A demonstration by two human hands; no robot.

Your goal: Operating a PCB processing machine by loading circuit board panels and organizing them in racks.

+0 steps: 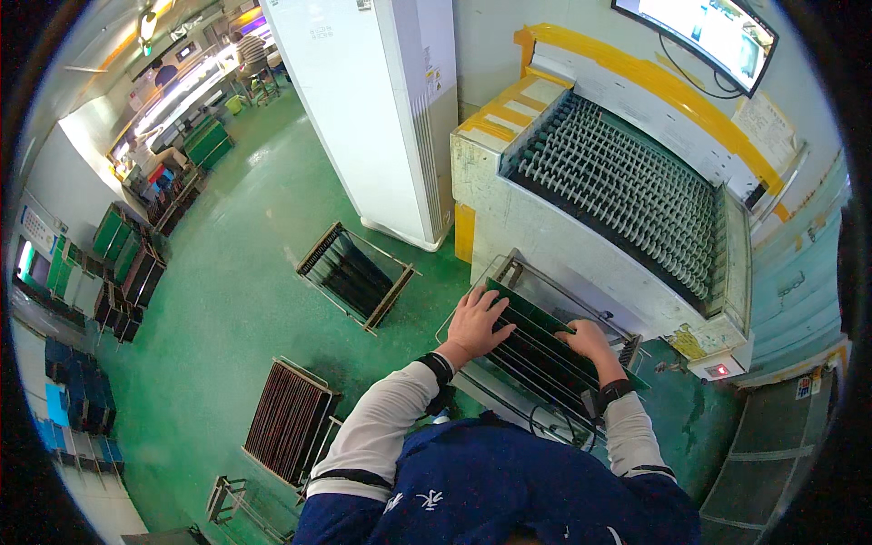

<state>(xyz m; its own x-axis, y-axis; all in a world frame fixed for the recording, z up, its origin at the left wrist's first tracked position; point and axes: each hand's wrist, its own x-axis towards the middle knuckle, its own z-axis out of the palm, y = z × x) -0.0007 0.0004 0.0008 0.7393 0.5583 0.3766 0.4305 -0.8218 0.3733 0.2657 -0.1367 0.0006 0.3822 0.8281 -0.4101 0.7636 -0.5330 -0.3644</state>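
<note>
A metal rack stands in front of me, filled with several thin dark panels on edge. At its far side a dark green panel stands a little above the others. My left hand lies over the panels' left ends, its fingers spread and touching the top edges near the green panel. At the right end of that panel, my right hand has its fingers bent over the top edge. Its thumb and the panels' lower parts are hidden.
Beyond the rack stands a machine with rows of rollers, below a wall screen. A tall white cabinet is to its left. On the green floor are a rack of dark panels and a fuller rack. People work far left.
</note>
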